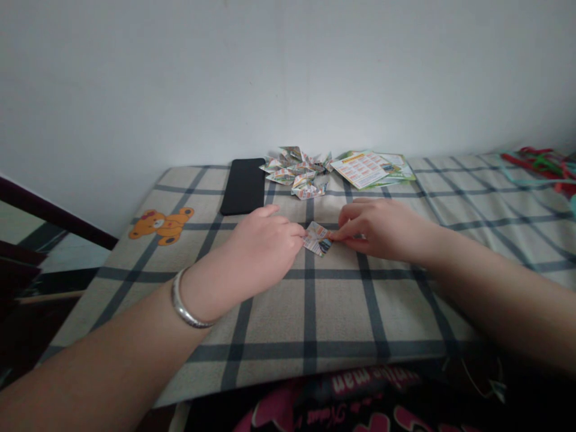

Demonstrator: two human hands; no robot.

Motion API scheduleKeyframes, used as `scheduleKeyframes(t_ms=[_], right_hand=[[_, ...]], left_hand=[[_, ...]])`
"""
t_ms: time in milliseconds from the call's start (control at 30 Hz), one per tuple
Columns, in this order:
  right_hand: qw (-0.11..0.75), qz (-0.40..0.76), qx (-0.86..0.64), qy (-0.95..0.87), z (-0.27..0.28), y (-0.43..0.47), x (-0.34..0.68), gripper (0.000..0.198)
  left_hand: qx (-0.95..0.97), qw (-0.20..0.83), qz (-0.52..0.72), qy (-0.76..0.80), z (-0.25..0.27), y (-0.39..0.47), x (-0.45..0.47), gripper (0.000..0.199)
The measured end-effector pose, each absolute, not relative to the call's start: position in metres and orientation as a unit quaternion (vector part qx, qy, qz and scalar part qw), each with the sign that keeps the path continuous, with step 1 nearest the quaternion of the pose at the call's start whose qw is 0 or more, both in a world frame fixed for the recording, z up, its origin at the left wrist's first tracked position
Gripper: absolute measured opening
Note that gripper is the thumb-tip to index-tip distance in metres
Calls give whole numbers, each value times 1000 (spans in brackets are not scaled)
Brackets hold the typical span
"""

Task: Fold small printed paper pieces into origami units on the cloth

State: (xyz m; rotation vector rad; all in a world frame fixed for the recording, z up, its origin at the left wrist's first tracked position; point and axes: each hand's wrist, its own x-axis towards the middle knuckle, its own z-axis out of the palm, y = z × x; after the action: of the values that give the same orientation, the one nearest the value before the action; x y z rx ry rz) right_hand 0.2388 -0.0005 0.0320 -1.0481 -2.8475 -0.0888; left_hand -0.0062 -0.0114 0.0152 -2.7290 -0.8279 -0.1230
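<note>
A small square of folded printed paper (317, 239) lies on the checked cloth between my hands, turned so that its corners point up, down and sideways. My left hand (270, 243), with a silver bangle at the wrist, has its fingertips closed at the paper's left corner, and its little finger sticks out. At the right corner, the bent fingers of my right hand (380, 231) are closed on the edge. The undersides of both hands are hidden. Beyond the paper sits a cluster of pointed folded paper pieces (297, 171) in the same print.
A black phone (244, 186) lies left of the cluster, and a stack of printed sheets (362, 170) lies to its right. A flat bear picture (162, 227) is near the left edge. Coloured strips (542, 165) sit at the far right. A wall (288, 78) stands behind the table.
</note>
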Motion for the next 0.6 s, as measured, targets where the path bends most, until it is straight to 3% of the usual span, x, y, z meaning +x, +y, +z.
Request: scheduleKeyframes(t_ms=[367,600], right_hand=[[-12,147,-390,-909,30,14,250,29],[34,99,-377,-920,27,14,247,25]], left_hand=[[-950,87,-41,-298,22,-8,-9,34],[-956,89,-100,-262,15,0,-12,32]])
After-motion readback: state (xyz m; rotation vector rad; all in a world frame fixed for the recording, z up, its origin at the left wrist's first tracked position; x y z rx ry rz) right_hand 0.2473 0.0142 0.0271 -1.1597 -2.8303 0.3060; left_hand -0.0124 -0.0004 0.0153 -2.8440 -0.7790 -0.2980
